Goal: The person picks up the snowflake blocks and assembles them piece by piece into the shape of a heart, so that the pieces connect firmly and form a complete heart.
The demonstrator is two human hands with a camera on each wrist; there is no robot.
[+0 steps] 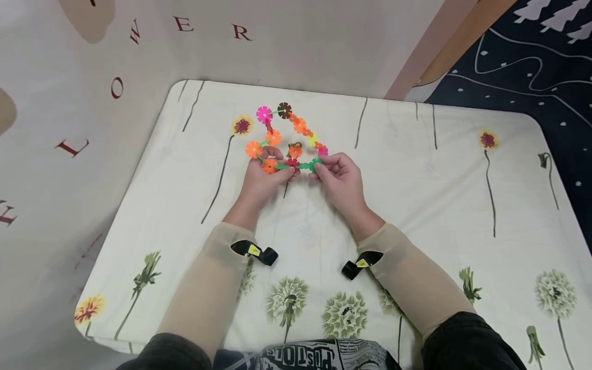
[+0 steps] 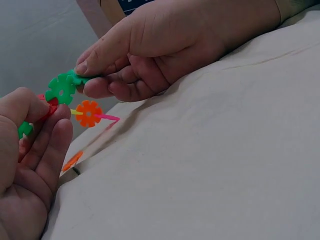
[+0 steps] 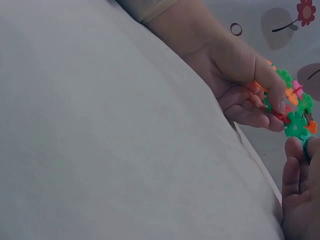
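A chain of plastic snowflake discs in orange, pink, yellow, green and dark brown bends round in a loop shape between my two hands. My left hand pinches a red disc of the chain between thumb and fingers, and its other fingers lie under the nearby orange discs. Beside it, my right hand pinches a green disc. In the left wrist view, a green disc bridges the short gap between the fingertips of both hands. The fingers partly cover the held discs.
A white tablecloth printed with flowers and dandelions covers the table. Behind it hangs a pale curtain with red letters. Dark fabric with white trees is at the right. Each wrist wears a small black camera.
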